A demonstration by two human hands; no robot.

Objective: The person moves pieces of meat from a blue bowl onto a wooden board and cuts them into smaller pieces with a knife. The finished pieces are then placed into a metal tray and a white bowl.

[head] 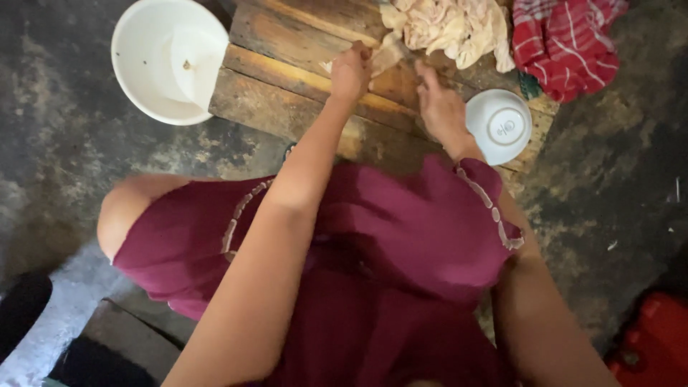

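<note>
A pile of pale raw meat or skin [448, 25] lies at the far end of a worn wooden board [287, 79]. My left hand [350, 72] is closed in a fist on a strip of that pale meat [387, 51] at the pile's near edge. Just to its right, my right hand [441, 107] rests on the board with its fingers stretched towards the same strip. Blur hides whether the right hand holds anything. Both forearms reach out over my knees, which are covered by a maroon dress [401, 236].
A white basin [143, 79] stands left of the board on the dark concrete floor. A small white bowl [499, 125] sits upside down by my right wrist. A red checked cloth [566, 43] lies at the far right. A red plastic object [656, 347] is at the lower right.
</note>
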